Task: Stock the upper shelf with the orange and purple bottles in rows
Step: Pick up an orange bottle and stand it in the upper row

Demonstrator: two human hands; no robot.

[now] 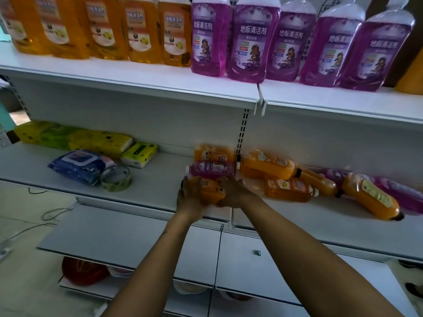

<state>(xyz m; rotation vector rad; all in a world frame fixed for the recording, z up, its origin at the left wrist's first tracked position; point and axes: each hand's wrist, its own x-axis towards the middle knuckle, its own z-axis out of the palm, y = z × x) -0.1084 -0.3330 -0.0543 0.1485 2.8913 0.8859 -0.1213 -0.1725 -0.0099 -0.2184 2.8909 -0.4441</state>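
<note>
On the upper shelf (142, 85) stand a row of orange bottles (142, 30) at the left and a row of purple bottles (251, 40) to their right. On the middle shelf (160, 188) both my hands grip one lying orange bottle (211, 191): my left hand (190, 197) on its left side, my right hand (233, 193) on its right. Just behind it lie a purple bottle (211, 169) and another orange one (214, 153). More orange bottles (267, 167) and purple ones (402, 193) lie in a loose heap to the right.
Yellow tissue packs (75, 138), a blue wipes pack (77, 165) and a roll of tape (116, 178) lie on the left of the middle shelf. A lower shelf (128, 234) juts out below my arms. White cables (52, 212) trail across the floor at the left.
</note>
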